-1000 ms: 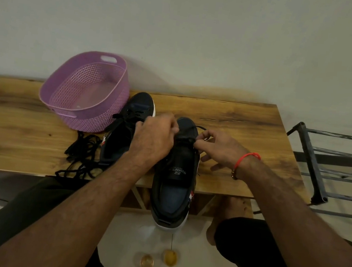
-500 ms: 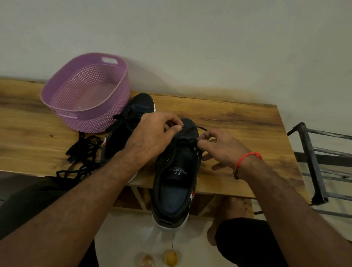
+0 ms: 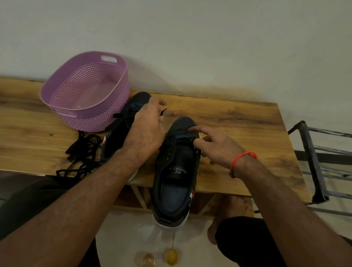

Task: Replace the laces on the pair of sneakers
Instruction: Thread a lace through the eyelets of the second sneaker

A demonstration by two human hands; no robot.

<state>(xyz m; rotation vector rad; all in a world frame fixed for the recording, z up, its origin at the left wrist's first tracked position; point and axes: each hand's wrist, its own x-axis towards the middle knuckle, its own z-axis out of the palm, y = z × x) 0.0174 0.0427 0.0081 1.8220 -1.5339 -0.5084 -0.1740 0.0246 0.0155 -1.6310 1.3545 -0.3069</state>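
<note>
Wooden table (image 3: 234,122) runs under both hands, its near edge just below the wrists and its right end stopping short of a metal rack (image 3: 313,163). Two dark sneakers are here. The nearer sneaker (image 3: 175,173) lies between the hands, heel hanging past the near edge, toe pointing away. The other sneaker (image 3: 125,122) sits partly hidden beneath the left hand (image 3: 146,134), which is raised with fingers curled, pinching the end of a black lace (image 3: 162,112) near its thumb. The right hand (image 3: 215,147) rests on the nearer sneaker's forefoot, fingertips bent onto the lace there; whether it pinches the lace I cannot tell. Left of the left forearm lies one loose tangle of black laces (image 3: 83,155), trailing over the near edge. One purple basket (image 3: 87,91) stands beyond that tangle, touching the far sneaker. Bare wood stretches right of the right hand and left of the basket.
</note>
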